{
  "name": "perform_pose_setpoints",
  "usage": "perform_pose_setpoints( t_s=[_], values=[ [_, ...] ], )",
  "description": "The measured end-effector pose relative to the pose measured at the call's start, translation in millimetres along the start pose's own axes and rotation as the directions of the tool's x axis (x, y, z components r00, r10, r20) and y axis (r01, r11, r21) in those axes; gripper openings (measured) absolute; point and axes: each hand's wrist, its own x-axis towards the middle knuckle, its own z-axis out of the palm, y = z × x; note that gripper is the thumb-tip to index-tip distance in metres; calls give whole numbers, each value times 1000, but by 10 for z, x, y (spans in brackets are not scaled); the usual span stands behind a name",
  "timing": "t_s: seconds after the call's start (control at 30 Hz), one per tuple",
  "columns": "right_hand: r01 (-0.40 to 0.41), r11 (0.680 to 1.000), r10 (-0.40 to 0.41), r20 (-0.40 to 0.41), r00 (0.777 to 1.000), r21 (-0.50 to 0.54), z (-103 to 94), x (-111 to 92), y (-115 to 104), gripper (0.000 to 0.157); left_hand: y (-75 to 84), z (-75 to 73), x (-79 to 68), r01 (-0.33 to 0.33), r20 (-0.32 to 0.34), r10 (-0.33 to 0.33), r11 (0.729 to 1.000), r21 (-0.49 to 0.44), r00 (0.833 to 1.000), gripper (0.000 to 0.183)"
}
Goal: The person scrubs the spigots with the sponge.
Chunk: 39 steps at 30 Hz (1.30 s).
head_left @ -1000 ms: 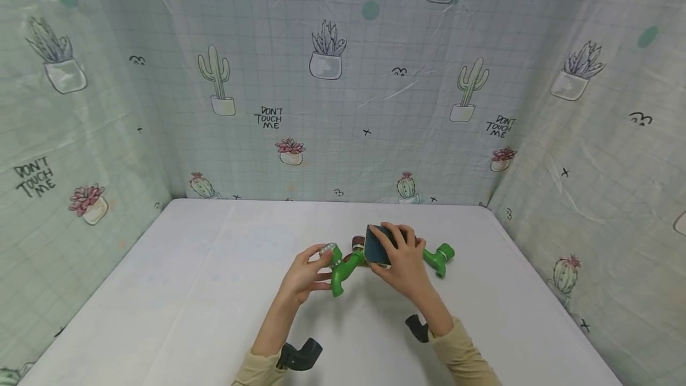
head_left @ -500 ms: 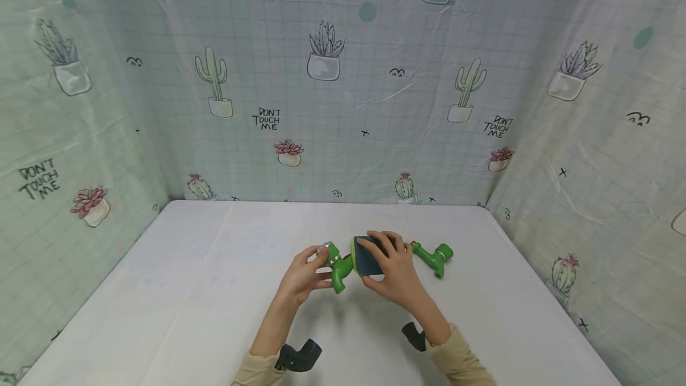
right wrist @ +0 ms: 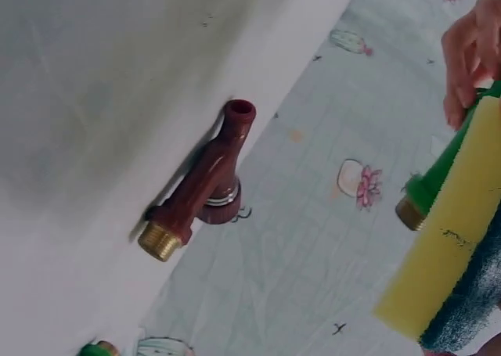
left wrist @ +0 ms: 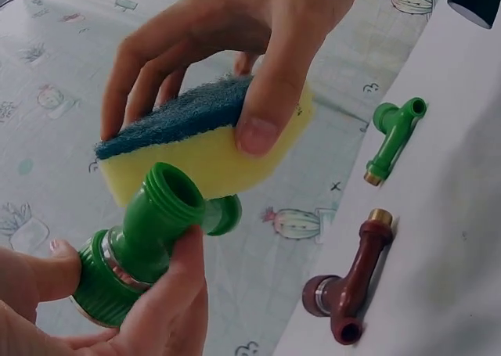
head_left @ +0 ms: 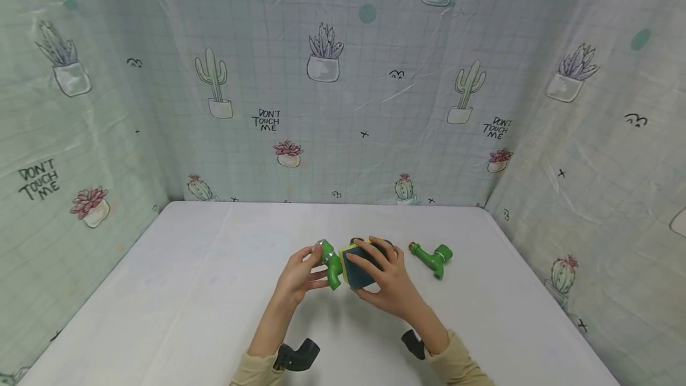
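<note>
My left hand (head_left: pixel 295 276) holds a green plastic tap (head_left: pixel 333 268), its fingers and thumb around the knob end. In the left wrist view the tap's spout mouth faces the camera. My right hand (head_left: pixel 388 282) grips a sponge (left wrist: pixel 211 160), yellow with a dark blue-green scouring layer. The yellow side lies against the tap's body. Thumb and fingers squeeze the sponge from opposite faces. In the right wrist view, the tap's brass thread (right wrist: pixel 409 213) sticks out beside the yellow foam, which covers part of the tap.
On the white table (head_left: pixel 214 290) a dark red tap (right wrist: pixel 207 176) lies behind the sponge, mostly hidden in the head view. Another green tap (head_left: pixel 431 258) lies to the right. A patterned curtain (head_left: pixel 343 106) encloses the back and sides. Black mounts (head_left: pixel 297 355) sit at the wrists.
My right hand has moved the sponge left and slightly down along the green tap, towards my left hand. The sponge has tilted. The left hand has barely shifted and keeps its hold.
</note>
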Motion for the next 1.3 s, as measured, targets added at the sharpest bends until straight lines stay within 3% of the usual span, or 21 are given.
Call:
perform_pose_setpoints(
  t_s=[0.27, 0.43, 0.57, 0.77, 1.0, 1.13, 1.3],
  values=[
    [-73, 995, 70, -40, 997, -72, 60, -52, 157, 73, -1, -38, 5, 7, 96, -5, 1000, -26, 995, 47],
    [-163, 985, 158, -81, 984, -61, 47, -106, 271, 72, 8, -56, -2, 8, 74, -6, 999, -37, 997, 44],
    [-242, 970, 244, -97, 965, 39, 12, -140, 303, 73, 21, -61, -6, 4, 62, 0, 998, -57, 998, 41],
    [-255, 945, 271, -51, 961, 205, -32, -104, 268, 72, 32, -34, 18, 11, 96, -6, 998, -57, 995, 40],
    [-256, 939, 275, -52, 960, 229, -82, -77, 278, 70, 1, -26, 47, 42, 75, -45, 998, 43, 996, 39],
    [-240, 944, 259, -57, 964, 227, -115, -60, 261, 71, -20, -13, 54, 69, 78, -69, 998, -2, 995, 38],
    [-214, 948, 238, -75, 968, 237, -128, -36, 228, 63, -28, 10, 56, 59, 141, -57, 998, -11, 988, 40]
  ],
)
